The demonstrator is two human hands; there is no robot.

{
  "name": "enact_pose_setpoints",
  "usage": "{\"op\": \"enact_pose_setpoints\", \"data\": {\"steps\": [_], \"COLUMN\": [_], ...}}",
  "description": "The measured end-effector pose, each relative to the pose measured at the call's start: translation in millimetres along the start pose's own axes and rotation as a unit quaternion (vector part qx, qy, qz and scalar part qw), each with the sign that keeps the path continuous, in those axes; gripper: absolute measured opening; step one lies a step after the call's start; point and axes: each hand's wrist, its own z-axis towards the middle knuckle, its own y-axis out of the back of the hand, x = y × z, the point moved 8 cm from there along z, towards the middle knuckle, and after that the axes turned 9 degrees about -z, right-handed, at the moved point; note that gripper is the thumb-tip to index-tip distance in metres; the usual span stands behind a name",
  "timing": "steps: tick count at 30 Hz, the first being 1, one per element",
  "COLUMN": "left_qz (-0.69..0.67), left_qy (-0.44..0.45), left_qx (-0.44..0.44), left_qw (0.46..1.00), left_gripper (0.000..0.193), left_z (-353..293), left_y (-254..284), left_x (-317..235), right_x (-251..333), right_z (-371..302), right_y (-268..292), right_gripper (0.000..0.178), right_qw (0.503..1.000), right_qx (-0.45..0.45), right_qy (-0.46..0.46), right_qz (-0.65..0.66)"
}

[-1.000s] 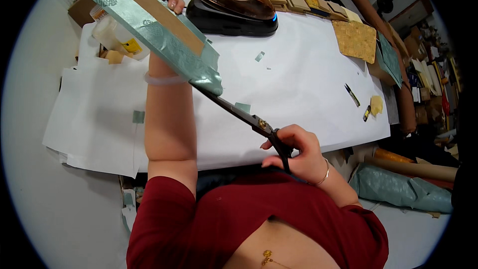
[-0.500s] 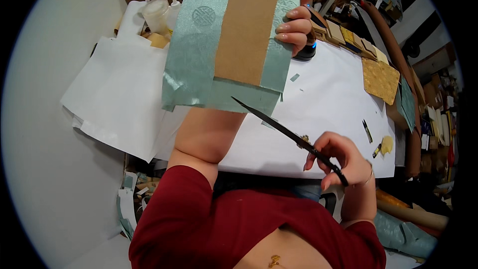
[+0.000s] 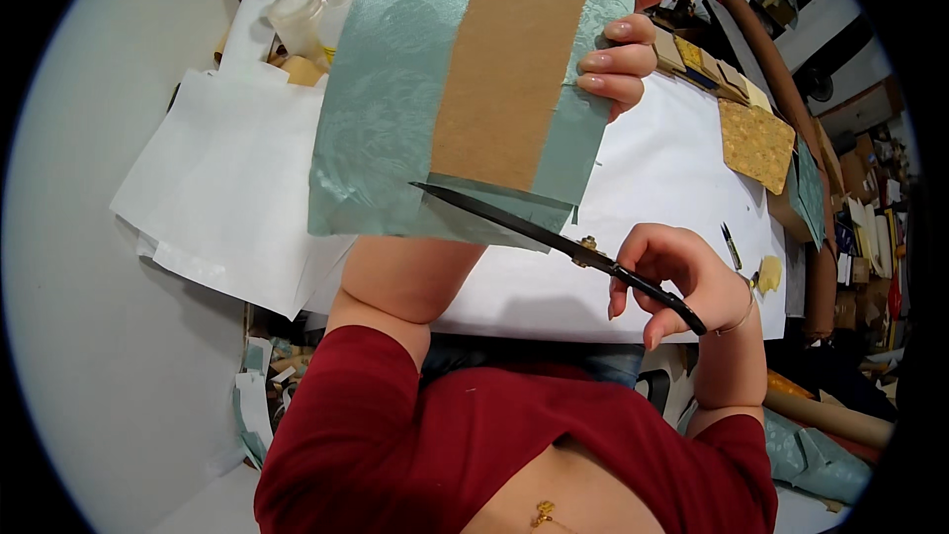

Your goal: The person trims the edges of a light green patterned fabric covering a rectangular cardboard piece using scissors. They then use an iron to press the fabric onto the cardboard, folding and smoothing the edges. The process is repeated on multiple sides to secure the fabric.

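My left hand is closed round the right edge of a pale green patterned fabric panel, with its forearm passing behind the panel. Down the panel's middle runs a flat brown strip that looks like card. My right hand grips the handles of black scissors. A scissor blade lies slantwise across the green fabric just below the strip's lower end, its tip pointing left. Whether the other blade is behind the fabric, I cannot tell. A loose thread or sliver hangs at the panel's lower right corner.
White paper covers the table under my hands. Stacked white sheets overhang its left side, near a plastic tub and a squeeze bottle. At the right lie a mottled gold sheet, a pen-like tool and a yellowish scrap.
The panel's right edge and my left hand have shifted right and slightly down. The scissors have moved onto the fabric, their tip farther left and a little higher.
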Motion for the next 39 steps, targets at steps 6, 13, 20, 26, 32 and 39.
{"op": "enact_pose_setpoints", "data": {"steps": [6,13,20,26,32,39], "left_qz": [-0.008,-0.005,-0.002,-0.017,-0.009,-0.006], "left_qy": [0.019,0.038,0.048,0.064,0.07,0.078], "left_qx": [0.015,0.024,0.029,0.035,0.037,0.042], "left_qw": [1.0,0.999,0.998,0.997,0.997,0.996], "left_gripper": [0.064,0.063,0.062,0.061,0.06,0.059], "left_z": [2.4,7.6,5.9,8.5,13.7,21.3], "left_y": [-1.1,-1.1,-4.4,6.6,1.3,5.9], "left_x": [9.2,14.7,18.4,23.6,27.1,26.4], "right_x": [8.7,18.5,29.0,28.9,33.5,31.4], "right_z": [10.7,18.3,27.2,24.6,29.1,29.8], "right_y": [-0.7,-3.3,-6.0,-3.5,-7.4,-7.6], "right_gripper": [0.068,0.068,0.069,0.07,0.07,0.068], "right_qw": [0.999,0.999,0.998,0.998,0.999,0.998], "right_qx": [-0.013,0.001,0.013,0.008,0.017,0.028], "right_qy": [0.029,0.036,0.036,0.038,0.044,0.05], "right_qz": [-0.009,-0.027,-0.043,-0.042,-0.024,-0.022]}}
